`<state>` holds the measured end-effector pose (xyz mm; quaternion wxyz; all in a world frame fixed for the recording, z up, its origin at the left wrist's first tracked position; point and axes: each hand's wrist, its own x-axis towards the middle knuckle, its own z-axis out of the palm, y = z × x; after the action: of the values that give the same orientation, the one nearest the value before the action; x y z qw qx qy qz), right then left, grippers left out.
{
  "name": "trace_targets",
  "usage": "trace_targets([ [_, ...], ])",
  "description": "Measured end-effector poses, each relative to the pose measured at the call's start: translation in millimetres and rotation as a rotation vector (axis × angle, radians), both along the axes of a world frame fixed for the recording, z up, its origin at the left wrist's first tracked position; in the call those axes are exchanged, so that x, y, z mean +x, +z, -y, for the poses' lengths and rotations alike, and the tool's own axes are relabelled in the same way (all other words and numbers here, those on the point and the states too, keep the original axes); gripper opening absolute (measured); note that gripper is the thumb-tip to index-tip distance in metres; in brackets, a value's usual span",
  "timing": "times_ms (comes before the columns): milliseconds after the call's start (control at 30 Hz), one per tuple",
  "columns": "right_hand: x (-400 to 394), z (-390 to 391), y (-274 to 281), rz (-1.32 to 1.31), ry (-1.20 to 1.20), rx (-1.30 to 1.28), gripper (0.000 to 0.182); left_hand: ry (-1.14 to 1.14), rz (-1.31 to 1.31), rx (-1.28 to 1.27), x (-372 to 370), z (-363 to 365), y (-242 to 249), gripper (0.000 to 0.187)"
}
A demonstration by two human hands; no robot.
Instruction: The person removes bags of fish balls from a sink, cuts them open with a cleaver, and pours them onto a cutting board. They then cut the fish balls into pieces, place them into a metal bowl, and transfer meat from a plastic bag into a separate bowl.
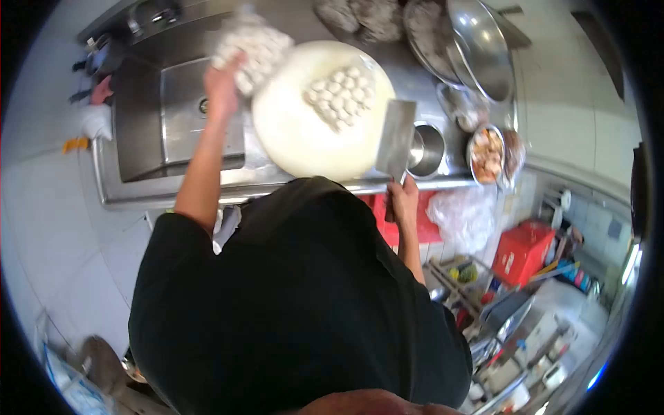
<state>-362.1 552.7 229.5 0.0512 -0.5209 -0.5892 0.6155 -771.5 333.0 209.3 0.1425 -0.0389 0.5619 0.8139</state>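
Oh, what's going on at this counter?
Someone in a black shirt stands at a steel counter. Their left hand holds up a bag of pale lumps, a bit blurred; their right hand grips a cleaver by its handle. More pale, round pieces lie on the round board, beside the sink.

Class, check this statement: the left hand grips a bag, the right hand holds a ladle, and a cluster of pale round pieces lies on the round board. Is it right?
Not quite: the right hand holds a cleaver, not a ladle, as the head view shows. The rest stands.
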Motion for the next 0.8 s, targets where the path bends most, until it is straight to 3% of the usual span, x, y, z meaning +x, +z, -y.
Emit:
trace_targets([
  [67, 0.1, -5.2, -6.7, -0.018, -0.004, -0.009, 0.017, 0.109, 0.017, -0.071, -52.3, -17.5, -21.4, 0.036],
  [167, -2.4, -8.5, -8.1, -0.015, 0.017, -0.014, 0.017, 0.139, 0.135, -0.214, -108.3, -39.8, -81.1, 0.058],
  [267, -2.6, -3.2, -14.9, 0.034, 0.05, 0.066, 0.017, -0.094, 0.135, -0.746, -131.7, -51.8, -125.6, 0.085],
  [367, 0.2, -4.3, -19.3, 0.076, 0.063, 0.122, 0.018, -0.123, -0.137, -1.235, -128.0, -74.2, -117.6, 0.097],
  [400, 2.1, -4.4, -24.5, 0.084, 0.065, 0.144, 0.019, -0.085, -0.311, -1.475, -101.3, -91.7, -76.8, 0.103],
  [467, -4.0, -0.6, -14.9, 0.098, 0.048, 0.126, 0.023, 0.028, -0.812, -1.212, -67.0, -117.7, -65.6, 0.093],
  [533, -11.2, -1.1, -5.8, 0.103, 0.049, 0.09, 0.025, -0.623, -0.529, -0.776, -11.4, -148.6, 10.4, 0.08],
  [567, -11.6, -2.6, -3.9, 0.104, 0.048, 0.071, 0.025, -0.848, -0.456, -0.526, 9.8, -166.9, 2.5, 0.073],
  [600, 0.0, -12.1, -31.0, 0.073, 0.115, 0.176, 0.018, -0.914, -0.892, -0.641, 21.2, -183.8, -11.1, 0.077],
  [667, -3.6, -15.5, -24.9, 0.046, 0.117, 0.127, 0.018, -1.19, -1.078, -0.753, 46.1, -205.1, 2.2, 0.081],
  [767, 0.9, -17.0, -34.0, 0.016, 0.141, 0.169, 0.02, -1.478, -0.916, -1.175, 51.4, -227.8, 30.9, 0.091],
  [800, 4.0, -18.2, -40.2, 0.018, 0.145, 0.181, 0.023, -1.5, -0.92, -1.217, 46.7, -232.6, 30.1, 0.086],
])
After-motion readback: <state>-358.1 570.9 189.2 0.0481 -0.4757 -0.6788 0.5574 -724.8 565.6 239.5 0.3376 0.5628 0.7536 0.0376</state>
